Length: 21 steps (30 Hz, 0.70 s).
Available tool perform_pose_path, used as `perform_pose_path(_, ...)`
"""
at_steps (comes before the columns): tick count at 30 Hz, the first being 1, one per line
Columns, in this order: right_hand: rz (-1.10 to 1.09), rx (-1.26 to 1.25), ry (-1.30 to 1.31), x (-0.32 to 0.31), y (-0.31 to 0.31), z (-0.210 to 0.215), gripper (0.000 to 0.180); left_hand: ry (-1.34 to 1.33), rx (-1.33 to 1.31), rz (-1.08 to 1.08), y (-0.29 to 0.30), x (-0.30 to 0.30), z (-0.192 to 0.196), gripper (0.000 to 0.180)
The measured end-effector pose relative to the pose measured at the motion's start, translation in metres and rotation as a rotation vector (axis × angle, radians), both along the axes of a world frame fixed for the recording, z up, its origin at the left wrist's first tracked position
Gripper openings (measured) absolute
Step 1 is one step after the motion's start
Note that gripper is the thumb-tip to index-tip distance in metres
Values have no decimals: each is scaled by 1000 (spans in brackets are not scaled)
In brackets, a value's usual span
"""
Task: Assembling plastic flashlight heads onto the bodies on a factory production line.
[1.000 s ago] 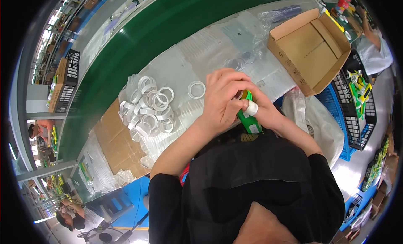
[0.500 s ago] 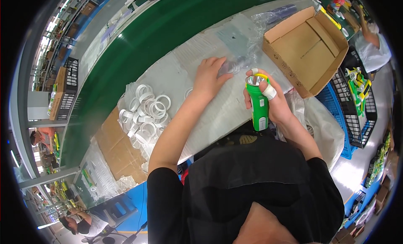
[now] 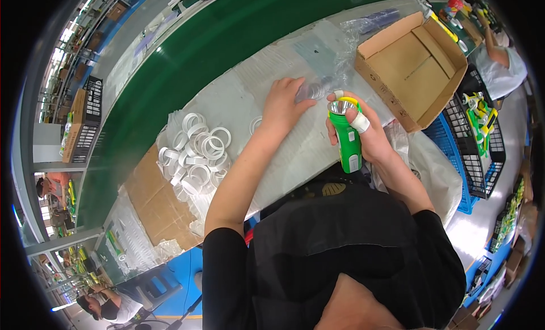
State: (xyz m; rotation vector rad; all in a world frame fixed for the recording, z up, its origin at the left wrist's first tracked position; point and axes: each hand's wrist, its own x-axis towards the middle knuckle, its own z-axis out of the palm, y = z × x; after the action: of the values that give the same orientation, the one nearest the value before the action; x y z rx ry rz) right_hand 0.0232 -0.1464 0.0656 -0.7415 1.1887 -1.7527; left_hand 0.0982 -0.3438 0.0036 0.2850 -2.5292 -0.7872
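My right hand [image 3: 359, 123] is wrapped round a green flashlight [image 3: 349, 146] with a yellow rim. White tape covers parts of its thumb and a finger. The flashlight's silver reflector points up and away from me, its body hanging toward my lap. To the left, my left hand [image 3: 285, 106] rests on the covered table, fingers and thumb curved about some clear round discs [image 3: 312, 91], which lie in a short row; the exact contact is hard to see. Beside that forearm is a heap of white rings [image 3: 198, 151], and a single white ring [image 3: 255, 124] lies near the wrist.
An open cardboard box [image 3: 411, 74] stands at the right, near crumpled clear wrap [image 3: 346, 52]. Beyond it are a blue crate [image 3: 448, 154] and a black crate [image 3: 494, 160] with green-yellow flashlights. A green surface [image 3: 227, 52] runs along the far side. Other people work nearby.
The flashlight and my right hand have shifted slightly left and up. My left hand stays almost in place at the clear discs.
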Motion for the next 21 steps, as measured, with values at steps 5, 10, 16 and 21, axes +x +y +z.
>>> perform_pose_path(5, 10, 7, 18, -2, 0, -2, 66, 120, 359, 27, 17, 19, 48, 44)
perform_pose_path(10, 46, 6, 1, 14, -12, 12, 67, 341, 24, -208, 39, 49, 78, 41)
perform_pose_path(16, 255, 11, 38, 18, -31, 11, 39, 411, 8, -185, 31, 66, 66, 32)
perform_pose_path(21, 278, 88, 7, 30, -45, 5, 38, 452, 118, -199, 28, 73, 55, 30)
